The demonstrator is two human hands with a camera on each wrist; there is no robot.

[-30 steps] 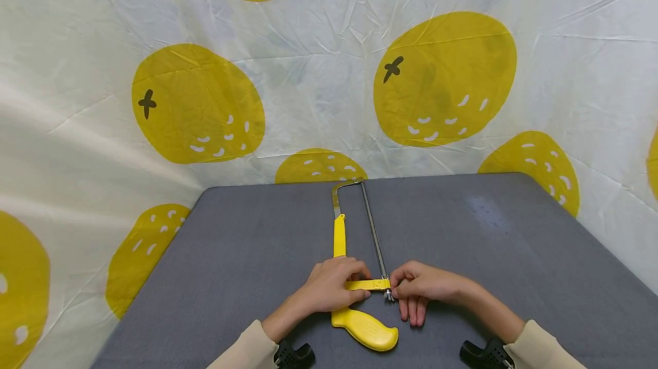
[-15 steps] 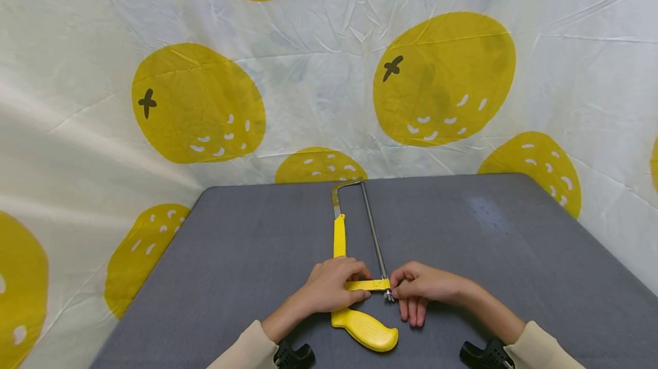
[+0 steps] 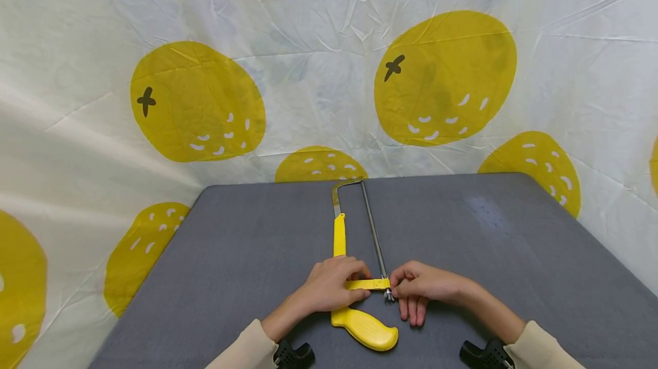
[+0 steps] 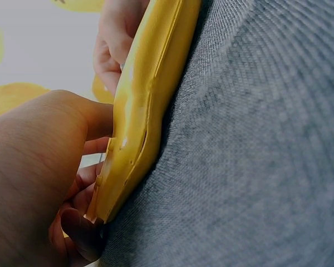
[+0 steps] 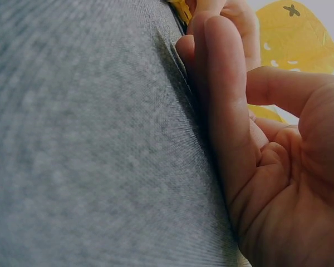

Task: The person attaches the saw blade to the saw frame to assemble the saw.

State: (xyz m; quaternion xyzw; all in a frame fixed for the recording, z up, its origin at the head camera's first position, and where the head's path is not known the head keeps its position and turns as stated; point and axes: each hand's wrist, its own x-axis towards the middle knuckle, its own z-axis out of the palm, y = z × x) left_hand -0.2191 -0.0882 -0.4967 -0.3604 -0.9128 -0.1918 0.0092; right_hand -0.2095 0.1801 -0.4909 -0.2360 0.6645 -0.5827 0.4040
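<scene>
A hacksaw with a yellow frame and handle (image 3: 371, 332) lies flat on the grey table, its far end near the back edge. Its narrow metal blade (image 3: 373, 229) runs along the right side. My left hand (image 3: 333, 284) grips the frame just above the handle, thumb and fingers about the yellow crosspiece (image 3: 367, 285). In the left wrist view the yellow handle (image 4: 150, 83) hides part of that grip. At the blade's near end, my right hand (image 3: 424, 286) pinches a small metal wing nut (image 3: 389, 296). Its lower fingers (image 5: 228, 94) rest along the cloth in the right wrist view.
Grey cloth covers the table (image 3: 231, 260). A white curtain (image 3: 319, 100) printed with yellow fruit hangs behind it and along both sides. Black wrist straps (image 3: 294, 355) sit at the ends of the beige sleeves (image 3: 249, 346).
</scene>
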